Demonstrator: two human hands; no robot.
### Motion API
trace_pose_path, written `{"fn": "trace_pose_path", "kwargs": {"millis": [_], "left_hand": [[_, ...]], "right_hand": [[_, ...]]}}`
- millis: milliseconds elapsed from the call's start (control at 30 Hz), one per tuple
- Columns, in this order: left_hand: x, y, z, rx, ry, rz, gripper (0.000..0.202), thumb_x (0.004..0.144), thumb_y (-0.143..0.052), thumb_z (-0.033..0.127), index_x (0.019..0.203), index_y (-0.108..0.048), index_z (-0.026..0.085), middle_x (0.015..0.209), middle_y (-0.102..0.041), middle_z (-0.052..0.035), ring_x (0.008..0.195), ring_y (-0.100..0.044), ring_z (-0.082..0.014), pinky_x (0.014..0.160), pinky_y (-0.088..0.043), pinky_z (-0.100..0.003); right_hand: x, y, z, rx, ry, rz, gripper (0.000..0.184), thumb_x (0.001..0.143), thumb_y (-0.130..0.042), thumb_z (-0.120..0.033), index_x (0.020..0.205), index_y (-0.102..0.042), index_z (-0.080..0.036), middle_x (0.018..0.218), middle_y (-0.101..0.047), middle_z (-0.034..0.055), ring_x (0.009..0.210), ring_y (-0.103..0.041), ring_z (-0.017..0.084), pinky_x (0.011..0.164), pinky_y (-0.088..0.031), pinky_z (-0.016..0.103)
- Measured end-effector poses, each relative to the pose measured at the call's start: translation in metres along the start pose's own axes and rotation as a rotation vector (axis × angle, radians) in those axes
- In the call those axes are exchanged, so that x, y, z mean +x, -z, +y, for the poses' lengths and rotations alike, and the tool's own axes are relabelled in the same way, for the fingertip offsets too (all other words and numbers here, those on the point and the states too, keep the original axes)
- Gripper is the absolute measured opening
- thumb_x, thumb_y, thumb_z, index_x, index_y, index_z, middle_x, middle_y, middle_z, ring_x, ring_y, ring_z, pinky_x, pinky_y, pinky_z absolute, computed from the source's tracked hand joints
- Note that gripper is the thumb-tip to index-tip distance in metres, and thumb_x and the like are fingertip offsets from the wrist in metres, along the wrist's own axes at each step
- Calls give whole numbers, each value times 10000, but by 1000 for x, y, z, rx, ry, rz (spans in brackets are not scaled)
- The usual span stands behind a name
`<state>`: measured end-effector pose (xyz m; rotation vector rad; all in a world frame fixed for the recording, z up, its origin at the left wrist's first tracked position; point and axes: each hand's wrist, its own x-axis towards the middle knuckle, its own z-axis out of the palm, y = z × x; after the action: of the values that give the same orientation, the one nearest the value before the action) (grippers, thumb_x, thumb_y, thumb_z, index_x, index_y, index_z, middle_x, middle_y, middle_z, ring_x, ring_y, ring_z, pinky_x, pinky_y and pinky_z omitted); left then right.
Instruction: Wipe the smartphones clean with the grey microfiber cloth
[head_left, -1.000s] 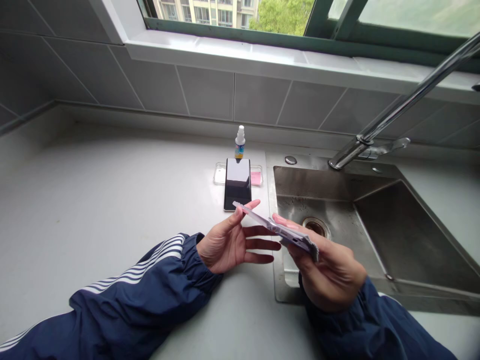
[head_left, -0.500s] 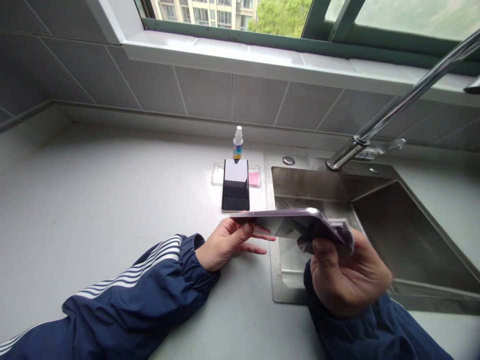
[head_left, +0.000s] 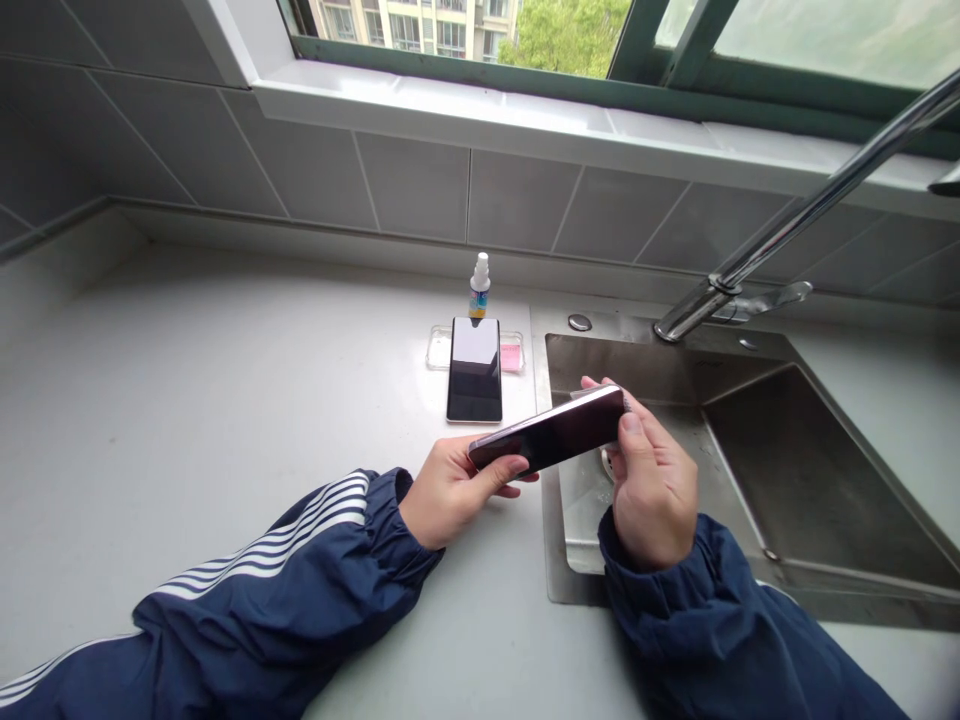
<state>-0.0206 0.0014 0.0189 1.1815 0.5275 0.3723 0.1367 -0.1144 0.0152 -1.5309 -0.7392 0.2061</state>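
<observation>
A dark smartphone (head_left: 559, 432) is held tilted over the counter and the sink's left edge, its right end higher. My left hand (head_left: 457, 490) grips its left end, thumb on the dark face and fingers beneath. At the other end my right hand (head_left: 656, 470) is closed, with the thumb by the phone's edge and the fingers behind it. Only a sliver of a greyish cloth (head_left: 628, 404) shows between that hand and the phone; the rest is hidden. A second smartphone (head_left: 475, 385) lies face up on the counter, partly over a clear phone case (head_left: 439, 350).
Behind the lying phone stands a small white-capped spray bottle (head_left: 479, 285). A pink slip (head_left: 511, 357) is in the case. To the right is a steel sink (head_left: 553, 500) with a chrome faucet (head_left: 787, 220) slanting over it. A tiled wall and window ledge border the back.
The held phone has turned from nearly edge-on to show more of its dark face, its right end raised. My right hand has moved up and left, and less of the cloth shows.
</observation>
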Motion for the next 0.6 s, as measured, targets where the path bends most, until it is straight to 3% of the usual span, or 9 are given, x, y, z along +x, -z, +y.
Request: {"fn": "trace_pose_path", "kwargs": {"millis": [67,167,300,467,600], "left_hand": [[-1,-1,1,4,3,-24,334,819,-766,389,1015,-765,117,918,-748,-114,875,-754,-284,683,-612,-321],[-2,-1,0,14,-7,-34,329,823,-762,382,1024,-766,121,918,-744,-110,870,-752,-280,684,-611,-320],[-1,-1,-1,42,-16,-25,336,838,-746,388,1051,-763,129,954,-751,-113,882,-750,-280,707,-619,-339],[2,2,-1,15,35,-46,393,859,-719,431,1097,-734,119,1015,-757,-140,895,-757,-294,705,-618,-342],[3,4,-1,-35,78,-97,430,882,-686,462,1137,-718,118,1012,-765,-152,848,-765,-282,690,-624,-346]], "right_hand": [[-3,-1,-7,-24,86,-4,454,1020,-470,-376,1422,-553,-182,1373,-637,131,1278,-598,290,1103,-466,502],[-6,0,-14,-122,195,-36,493,1009,-475,-317,1489,-471,-201,1472,-556,104,1391,-495,289,1189,-371,508],[-5,2,-15,-269,287,-104,580,1000,-459,-265,1562,-334,-199,1568,-437,97,1463,-394,306,1206,-338,538],[-6,-1,-11,-515,427,-182,705,979,-493,-261,1608,-179,-196,1678,-154,88,1550,-95,362,1221,-193,651],[-10,-2,-9,-698,486,-296,729,987,-494,-306,1614,-139,-190,1677,-130,115,1548,-24,385,1194,-188,691]]}}
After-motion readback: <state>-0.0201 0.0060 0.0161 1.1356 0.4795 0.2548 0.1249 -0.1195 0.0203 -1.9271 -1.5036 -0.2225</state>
